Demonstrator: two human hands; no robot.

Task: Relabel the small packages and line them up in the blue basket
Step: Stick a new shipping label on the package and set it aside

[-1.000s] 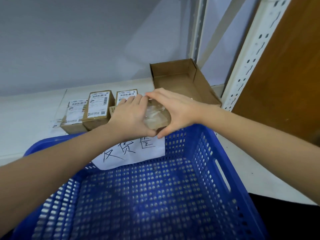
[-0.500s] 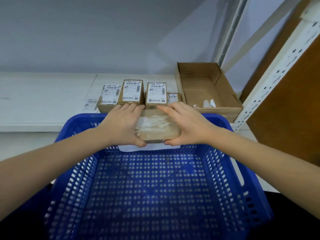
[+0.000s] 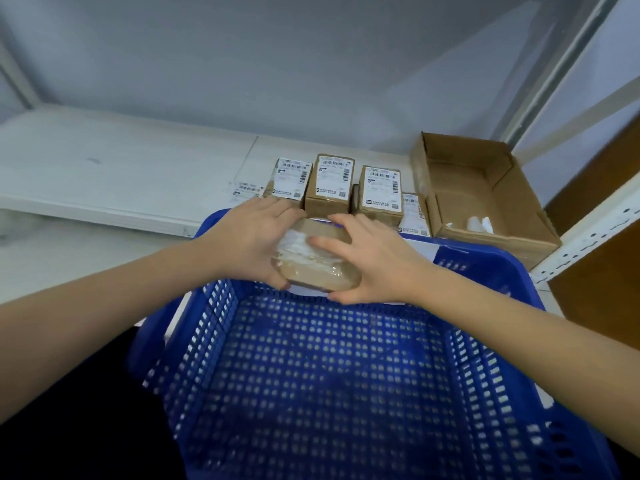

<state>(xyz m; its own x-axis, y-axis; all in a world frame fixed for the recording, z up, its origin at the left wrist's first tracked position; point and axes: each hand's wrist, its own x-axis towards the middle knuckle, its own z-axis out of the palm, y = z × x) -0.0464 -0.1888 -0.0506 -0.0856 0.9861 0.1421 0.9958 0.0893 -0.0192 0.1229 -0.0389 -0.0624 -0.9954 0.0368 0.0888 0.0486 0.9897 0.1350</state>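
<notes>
The blue basket [image 3: 346, 393] lies nearest, and its perforated floor is bare. Over its far wall, both hands hold one small package [image 3: 317, 261], a brown box wrapped in clear tape. The left hand [image 3: 254, 242] has its grip curled around the left end of the box. The right hand [image 3: 369, 261] curls around the right end, with the thumb on top. Beyond the basket, on the white shelf [image 3: 121, 181], three labelled packages [image 3: 330, 183] stand in a row. To their right lies an open cardboard box [image 3: 481, 199] with some white scraps inside.
</notes>
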